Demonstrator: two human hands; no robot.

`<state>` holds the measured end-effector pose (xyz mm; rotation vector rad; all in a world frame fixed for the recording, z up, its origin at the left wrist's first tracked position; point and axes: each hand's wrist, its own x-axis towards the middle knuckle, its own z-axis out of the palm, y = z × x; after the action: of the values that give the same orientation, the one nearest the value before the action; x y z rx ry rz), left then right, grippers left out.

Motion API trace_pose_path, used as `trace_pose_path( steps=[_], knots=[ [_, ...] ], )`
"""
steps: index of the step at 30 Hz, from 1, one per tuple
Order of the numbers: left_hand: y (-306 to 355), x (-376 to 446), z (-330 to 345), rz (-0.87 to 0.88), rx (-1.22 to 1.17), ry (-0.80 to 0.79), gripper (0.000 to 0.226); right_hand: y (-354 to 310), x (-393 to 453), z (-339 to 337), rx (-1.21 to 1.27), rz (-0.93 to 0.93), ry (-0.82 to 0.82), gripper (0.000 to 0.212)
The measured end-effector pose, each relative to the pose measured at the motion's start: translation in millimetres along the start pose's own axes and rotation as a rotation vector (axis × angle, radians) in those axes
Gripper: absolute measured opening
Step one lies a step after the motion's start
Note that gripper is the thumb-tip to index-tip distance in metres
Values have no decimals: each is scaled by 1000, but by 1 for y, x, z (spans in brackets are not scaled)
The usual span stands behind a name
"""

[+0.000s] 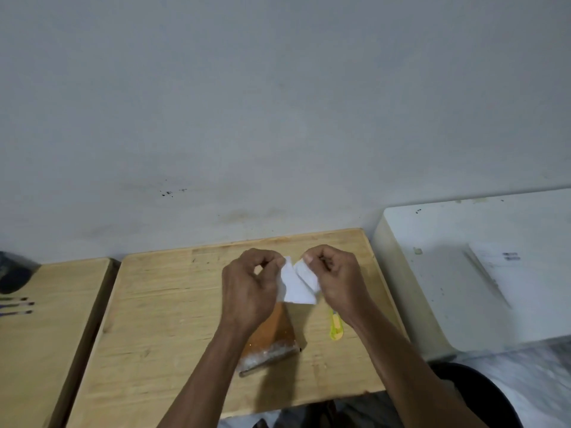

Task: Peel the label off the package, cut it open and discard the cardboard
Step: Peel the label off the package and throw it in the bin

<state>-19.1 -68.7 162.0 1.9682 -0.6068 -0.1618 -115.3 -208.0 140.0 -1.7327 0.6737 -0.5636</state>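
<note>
A white paper label [297, 285] is held up above the wooden table [160, 319], folded between both hands. My left hand [248, 288] pinches its left edge and my right hand [335, 281] pinches its right edge. Below them lies a flat brown cardboard package [272, 341] with clear tape along its near end, partly hidden by my left forearm. A yellow utility knife [336, 327] rests on the table just right of the package, under my right wrist.
A second wooden table [46, 335] stands at the left with a dark object [12, 273] and pens on it. A white appliance-like block [482, 273] sits at the right. A black round bin [482, 393] is at the lower right. A bare wall is behind.
</note>
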Motion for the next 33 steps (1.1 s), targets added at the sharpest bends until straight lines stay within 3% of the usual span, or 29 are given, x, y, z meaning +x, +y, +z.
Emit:
trace_pose_path(
  steps=[3,7,10,12,13,17,21,24,27,30,33],
  knots=[
    [-3,12,-20,-148,-181,120,11,7,7,-29,103,123,193,15],
    [-5,18,-24,-188,-169,35,12,-1,6,-38,-22,99,-11,8],
    [-13,15,-20,-274,-180,133,15,-7,9,-45,-114,50,187,10],
    [-18,15,-19,-317,-210,217,16,-15,9,-51,30,62,297,11],
    [-17,15,-16,-327,-233,222,15,-21,7,-47,85,72,268,10],
    [2,11,4,-442,-528,147,11,-26,-4,3,84,88,47,7],
    [5,8,11,-514,-701,21,10,-16,-1,21,123,152,92,6],
    [8,7,9,-567,-772,-6,14,-16,-1,21,76,85,147,7],
    [8,6,7,-471,-705,-87,32,-20,-1,19,54,42,150,5],
    [3,8,4,-308,-470,-108,8,-20,0,15,69,26,103,17],
    [-2,14,1,-235,-328,-110,11,-18,7,8,-54,-51,-49,38]
  ],
)
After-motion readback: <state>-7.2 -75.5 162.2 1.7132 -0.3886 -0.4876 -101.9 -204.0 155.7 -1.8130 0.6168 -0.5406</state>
